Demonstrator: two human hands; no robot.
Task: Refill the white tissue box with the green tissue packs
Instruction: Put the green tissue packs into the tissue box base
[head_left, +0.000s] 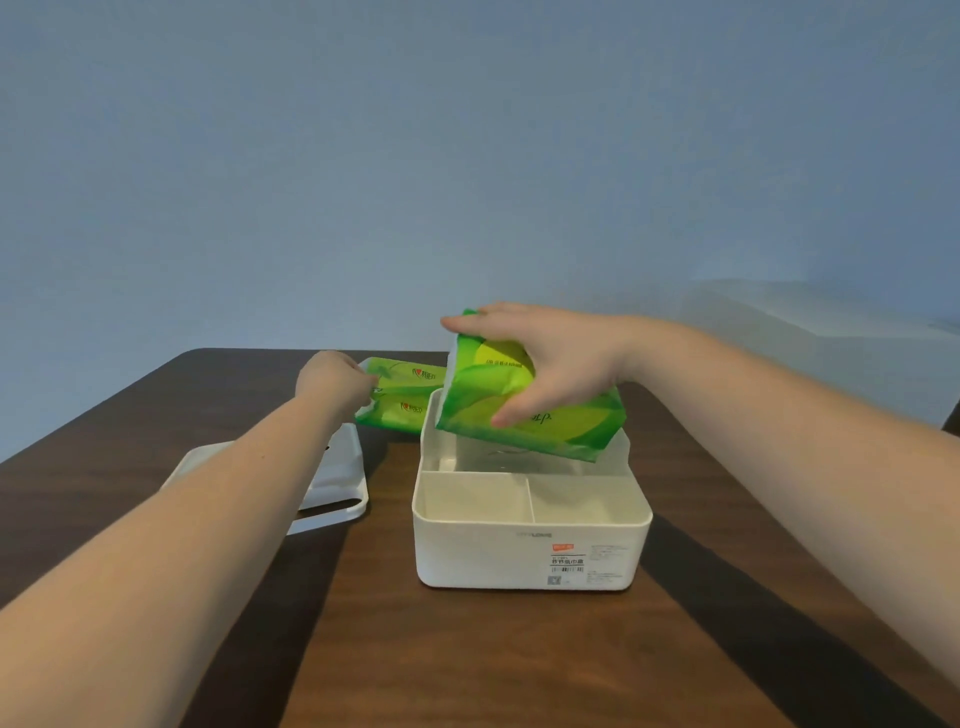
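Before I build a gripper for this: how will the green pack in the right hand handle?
The green tissue pack bulges around the right hand, so it is probably soft and squashy. One hand holds it tilted over the white box, so it is likely light. Its glossy wrapper may be slippery.

my single head-worn view looks forward and down, close over the white tissue box (530, 540) on the table (467, 649).
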